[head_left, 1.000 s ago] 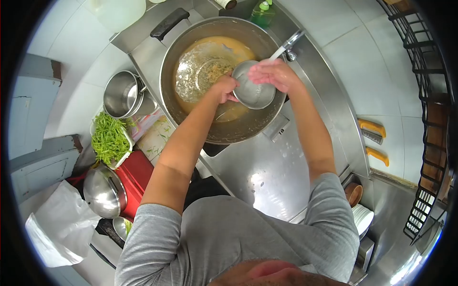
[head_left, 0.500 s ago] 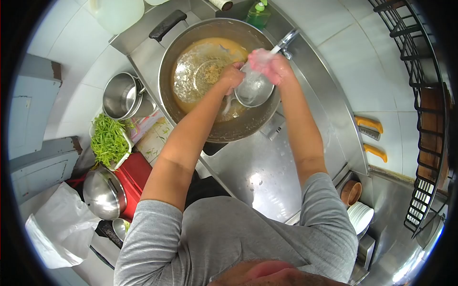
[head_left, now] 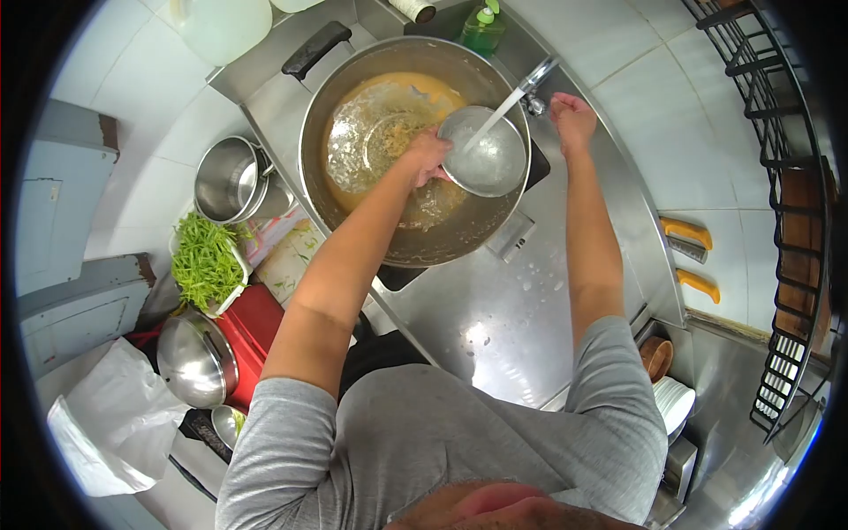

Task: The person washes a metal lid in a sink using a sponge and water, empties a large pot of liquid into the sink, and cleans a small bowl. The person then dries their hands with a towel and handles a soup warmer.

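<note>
My left hand [head_left: 426,159] grips the rim of a round metal bowl [head_left: 496,166], fingers closed on its left edge. The bowl is tilted over the right side of a large metal pot [head_left: 331,212] and has water in it. A stream from the tap [head_left: 535,74] falls into the bowl. To the right of the tap is my right hand [head_left: 574,119], its fingers curled in and nothing visible in them; it is apart from the bowl. Cloudy brownish water [head_left: 353,146] with froth and pale bits lies in the pot.
A green soap bottle [head_left: 482,32] stands behind the pot. Left are a steel pot [head_left: 228,181], a container of cut greens [head_left: 205,265], a red box [head_left: 252,322] and a metal lid [head_left: 190,353]. Orange-handled tools [head_left: 687,233] hang at right, below a black rack [head_left: 768,132].
My right hand has left the bowl and moved right, beyond the tap. The bowl, in my left hand, has shifted right and up under the stream.
</note>
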A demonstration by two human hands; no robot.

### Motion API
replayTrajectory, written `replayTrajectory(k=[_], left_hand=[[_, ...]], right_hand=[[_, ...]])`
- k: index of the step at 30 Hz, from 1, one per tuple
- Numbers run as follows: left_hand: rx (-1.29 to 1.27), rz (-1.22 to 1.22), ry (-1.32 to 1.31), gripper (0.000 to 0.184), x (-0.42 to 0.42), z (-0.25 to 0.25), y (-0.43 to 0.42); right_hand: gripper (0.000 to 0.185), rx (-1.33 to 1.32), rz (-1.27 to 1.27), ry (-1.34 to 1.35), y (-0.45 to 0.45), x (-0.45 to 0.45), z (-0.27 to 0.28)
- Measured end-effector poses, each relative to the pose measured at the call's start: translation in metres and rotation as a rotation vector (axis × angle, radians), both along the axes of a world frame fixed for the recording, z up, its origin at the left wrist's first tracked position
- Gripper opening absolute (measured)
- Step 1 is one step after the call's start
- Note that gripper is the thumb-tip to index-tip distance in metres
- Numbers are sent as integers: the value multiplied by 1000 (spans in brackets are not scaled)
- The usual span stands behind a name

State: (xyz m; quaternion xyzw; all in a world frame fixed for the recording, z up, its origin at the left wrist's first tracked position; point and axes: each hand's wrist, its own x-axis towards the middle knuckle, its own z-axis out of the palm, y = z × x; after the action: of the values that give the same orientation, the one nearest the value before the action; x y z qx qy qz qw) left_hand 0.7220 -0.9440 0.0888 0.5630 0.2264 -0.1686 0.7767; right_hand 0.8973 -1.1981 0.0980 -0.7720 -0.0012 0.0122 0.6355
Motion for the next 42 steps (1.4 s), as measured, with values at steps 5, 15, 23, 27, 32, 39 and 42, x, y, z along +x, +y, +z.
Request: replayTrajectory(k=[5, 15, 23, 27, 32, 39, 42], left_hand=[[-4, -4, -11, 43, -14, 9, 13], [28, -38, -14, 39, -38, 41, 27], [47, -28, -72, 33, -61, 51, 27], [127, -114, -31, 33, -78, 71, 24], [163, -230, -94, 43, -98, 69, 16], [13, -610, -183, 39, -154, 91, -80], [-42, -796, -212, 31, -190, 77, -143]], right_hand=[[37, -178, 101, 71, -9, 11, -39], [17, 454, -57, 621, -3, 45, -63], [22, 487, -94, 737, -6, 48, -64], [22, 141, -237, 329, -6, -19, -12], [26, -121, -60, -341, -36, -227, 84], [37, -860, 100, -747, -78, -482, 135], [32, -1017, -55, -687, -106, -562, 124]])
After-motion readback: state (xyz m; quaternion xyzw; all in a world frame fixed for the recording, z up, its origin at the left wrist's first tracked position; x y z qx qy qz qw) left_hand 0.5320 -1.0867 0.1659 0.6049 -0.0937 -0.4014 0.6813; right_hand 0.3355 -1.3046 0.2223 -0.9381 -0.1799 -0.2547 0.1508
